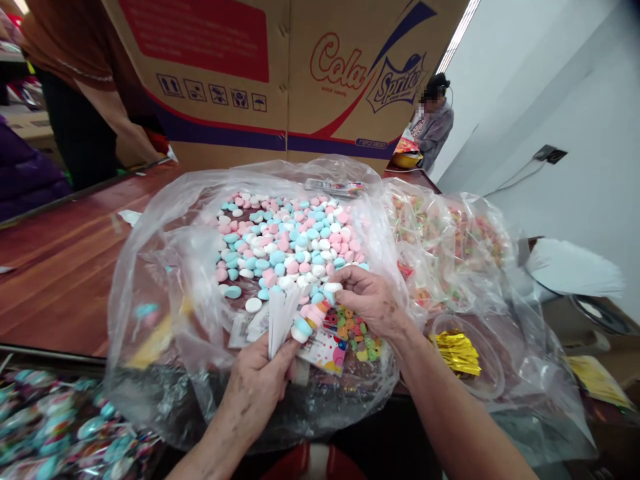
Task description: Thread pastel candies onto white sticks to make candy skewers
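Observation:
A large clear plastic bag (150, 280) lies open on the table, holding a heap of pink, blue and white round candies (285, 240). My left hand (260, 387) is closed on a small clear packet (300, 327) with candies stacked in it, next to several white strips. My right hand (373, 300) pinches one white candy (333, 287) at the packet's top. Small ring-shaped coloured sweets (357, 330) and a printed card (325, 350) lie just below my hands inside the bag.
A big Cola/Sprite cardboard box (280, 73) stands behind the bag. A second bag of coloured sweets (450, 240) lies to the right, with gold foil (457, 352) in a clear tub. Finished packets (60, 427) are piled lower left. Two other people stand at upper left (85, 73) and far right (434, 123).

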`<state>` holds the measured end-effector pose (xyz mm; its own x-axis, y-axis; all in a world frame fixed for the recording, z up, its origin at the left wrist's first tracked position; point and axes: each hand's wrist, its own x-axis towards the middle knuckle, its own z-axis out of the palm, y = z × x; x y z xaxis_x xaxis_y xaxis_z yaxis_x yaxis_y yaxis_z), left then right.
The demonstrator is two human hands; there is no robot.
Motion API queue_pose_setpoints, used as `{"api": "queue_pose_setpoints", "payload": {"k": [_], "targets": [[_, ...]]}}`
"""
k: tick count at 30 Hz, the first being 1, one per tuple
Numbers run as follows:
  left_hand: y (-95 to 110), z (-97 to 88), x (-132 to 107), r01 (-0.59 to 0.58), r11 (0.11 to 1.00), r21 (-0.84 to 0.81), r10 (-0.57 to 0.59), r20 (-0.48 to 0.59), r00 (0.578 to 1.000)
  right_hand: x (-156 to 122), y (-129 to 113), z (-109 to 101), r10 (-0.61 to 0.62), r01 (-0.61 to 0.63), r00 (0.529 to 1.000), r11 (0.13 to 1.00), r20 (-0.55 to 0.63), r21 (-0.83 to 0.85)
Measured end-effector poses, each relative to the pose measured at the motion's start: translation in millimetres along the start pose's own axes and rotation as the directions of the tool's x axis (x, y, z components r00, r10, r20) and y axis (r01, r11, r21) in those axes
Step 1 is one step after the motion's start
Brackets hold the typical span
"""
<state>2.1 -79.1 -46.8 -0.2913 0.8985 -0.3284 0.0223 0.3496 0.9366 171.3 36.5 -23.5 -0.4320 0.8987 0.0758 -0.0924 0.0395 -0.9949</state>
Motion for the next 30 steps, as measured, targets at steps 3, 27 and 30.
{"api": "queue_pose_setpoints", "payload": {"k": [3, 27, 30], "targets": [[-10, 4.2, 2, -0.022, 1.000, -0.005, 0.022, -0.016, 1.000, -1, 5, 2, -0.044, 0.045, 0.999, 0.991, 0.007, -0.124], [-19, 13.4, 0, -0.044, 0.999, -0.033, 0.041, -0.064, 0.997, -8, 6, 13, 0.029, 0.004, 0.978, 0.988, -0.206, 0.156], [-23, 11.5, 2, -0.057, 0.998, 0.018, 0.057, -0.047, 0.997, -11, 6, 11, 0.006, 0.003, 0.989, 0.998, -0.147, 0.062]]}}
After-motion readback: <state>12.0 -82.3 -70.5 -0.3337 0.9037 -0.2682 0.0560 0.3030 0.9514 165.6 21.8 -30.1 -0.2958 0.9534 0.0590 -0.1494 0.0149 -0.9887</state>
